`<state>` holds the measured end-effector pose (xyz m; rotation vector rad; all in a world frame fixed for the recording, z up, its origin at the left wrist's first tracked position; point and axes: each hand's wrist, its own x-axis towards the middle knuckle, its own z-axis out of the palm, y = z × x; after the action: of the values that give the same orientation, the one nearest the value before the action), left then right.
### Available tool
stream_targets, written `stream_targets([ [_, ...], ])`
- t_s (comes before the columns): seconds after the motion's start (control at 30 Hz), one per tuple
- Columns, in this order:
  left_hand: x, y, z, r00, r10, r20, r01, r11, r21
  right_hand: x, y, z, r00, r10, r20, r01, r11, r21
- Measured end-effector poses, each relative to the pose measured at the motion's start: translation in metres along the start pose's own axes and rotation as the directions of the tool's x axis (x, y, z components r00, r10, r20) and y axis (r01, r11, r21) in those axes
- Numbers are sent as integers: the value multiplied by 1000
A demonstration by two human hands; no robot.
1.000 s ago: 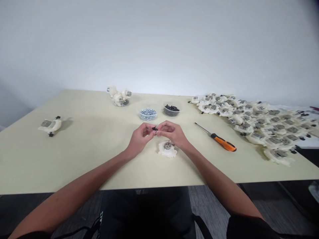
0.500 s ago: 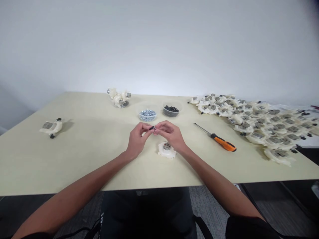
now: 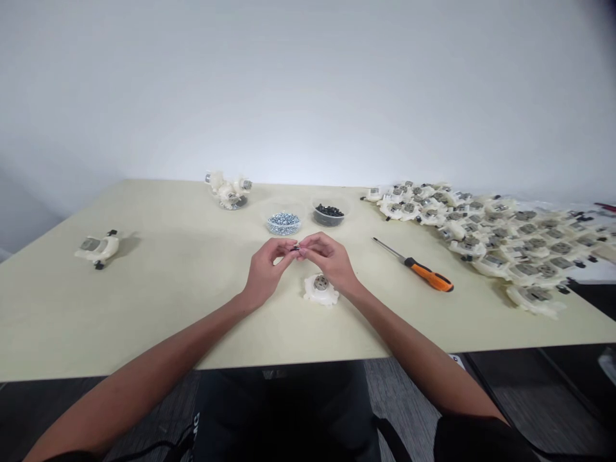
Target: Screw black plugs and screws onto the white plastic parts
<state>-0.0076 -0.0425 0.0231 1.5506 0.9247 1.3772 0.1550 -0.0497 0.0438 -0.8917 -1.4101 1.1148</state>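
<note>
two hands [image 3: 265,269] pinch one black part [image 3: 296,247] (tiny)

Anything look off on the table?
Nothing looks spilled, and no damage shows at this resolution. One oddity: a lone white plastic part sits far left, well away from the large heap of similar parts on the right, so it looks stray. The silver screws and black pieces sit inside their bowls.

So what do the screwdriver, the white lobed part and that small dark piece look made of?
The screwdriver has a glossy orange and black handle, probably plastic, and a shiny steel-looking shaft. The white lobed part looks like matte moulded plastic, with a grey metal-looking disc at its centre. The small dark piece is too small to judge; possibly rubber or plastic.
</note>
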Motion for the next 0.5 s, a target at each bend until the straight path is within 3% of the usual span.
stream_targets([
  [0.23,5,-4,-1,999,-44,-17,44,998,37,7,7,-6,1000,-11,-8,10,991,-133],
  [0.33,7,-7,-5,998,-54,-34,56,995,78,0,1,-25,998,-51,-33,37,939,-341],
  [0.4,9,-10,-9,997,-64,-44,68,993,100,-17,-6,-52,986,-148,-74,77,807,-586],
  [0.5,14,-18,-13,995,-82,-49,87,988,129,-54,-10,-112,930,-315,-190,-49,407,-912],
])
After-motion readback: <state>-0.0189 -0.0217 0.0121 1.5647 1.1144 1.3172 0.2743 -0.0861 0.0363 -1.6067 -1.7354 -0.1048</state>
